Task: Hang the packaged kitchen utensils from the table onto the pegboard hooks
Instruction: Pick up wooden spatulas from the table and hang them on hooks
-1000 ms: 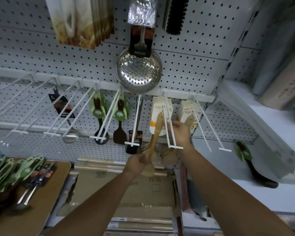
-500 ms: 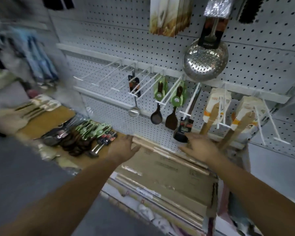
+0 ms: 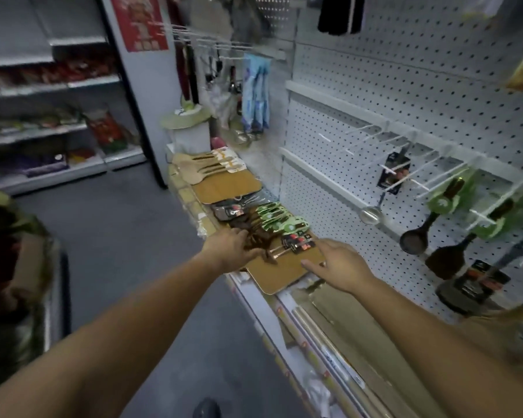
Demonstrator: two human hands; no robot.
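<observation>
- I should take one utensil (image 3: 296, 243) cleanly by its card from the pile under my left hand (image 3: 228, 250), not drag several.
- Left hand: fingers loosely curled onto the dark utensils on the worktop (image 3: 280, 277), gripping nothing yet.
- Right hand (image 3: 340, 267): spread open, empty, just past the pile.

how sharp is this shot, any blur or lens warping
Head view: soft all over with motion blur, worst on the left shelves; the utensil pile under the left hand is smeared, the right hand is a little clearer; wide-angle lens bends the pegboard rails; lighting dim and even, no strong glare.
</observation>
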